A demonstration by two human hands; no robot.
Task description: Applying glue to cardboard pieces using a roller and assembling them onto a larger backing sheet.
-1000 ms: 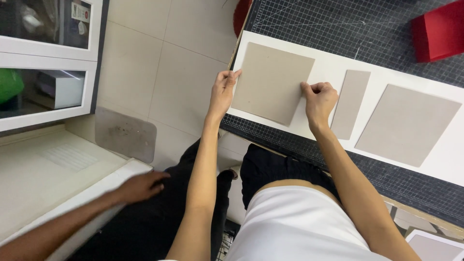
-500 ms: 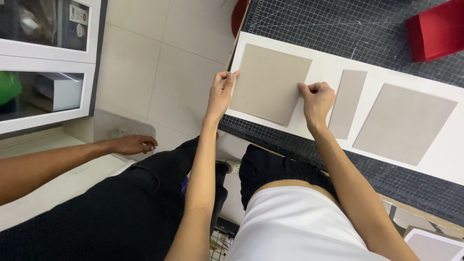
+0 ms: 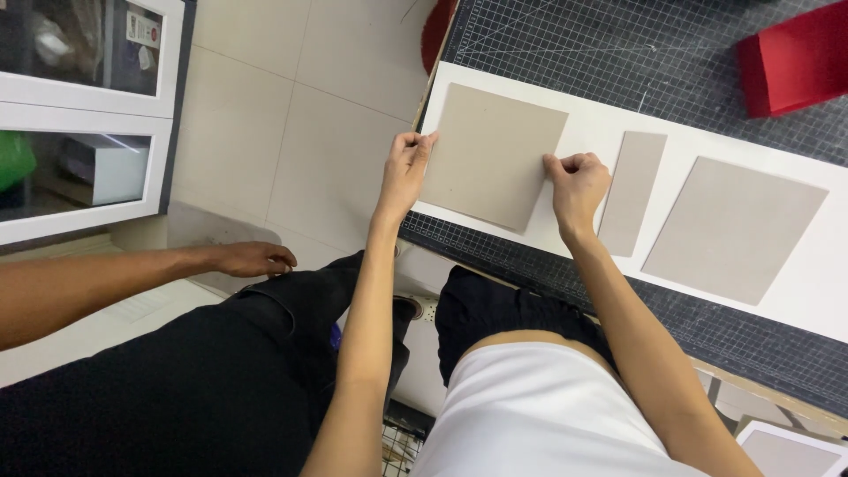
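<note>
1. Work surface: the dark gridded cutting mat [image 3: 618, 44] covers the bench. A long white rectangular sheet [image 3: 821, 291] lies on it at a slant.

2. Boards on the sheet, 3 pcs: the large grey square greyboard panel [image 3: 495, 155] at the sheet's left end, the second large grey panel [image 3: 733, 230] toward the right end, and the narrow grey greyboard strip [image 3: 634, 190] between the 2, apart from both.

3. Other items: a red box [image 3: 795, 57] sits on the mat, top right, well apart from the boards. A co-worker's hand [image 3: 252, 259] rests to your left, off the bench.

4. Your hands: left hand [image 3: 405, 172] pinches the left edge of the large square panel, fingers curled narrow over it. Right hand [image 3: 576, 185] presses on the panel's right edge w/ fingertips bunched, holding nothing else, just beside the strip.

5. Step in hand, as judged: positioning the left panel on the sheet. Whether it lies fully flat cannot be told.

6. Next move calls for: square the panel's right edge parallel to the strip, keep an even gap, then press down from centre outward. Avoid nudging the strip w/ your right wrist.
</note>
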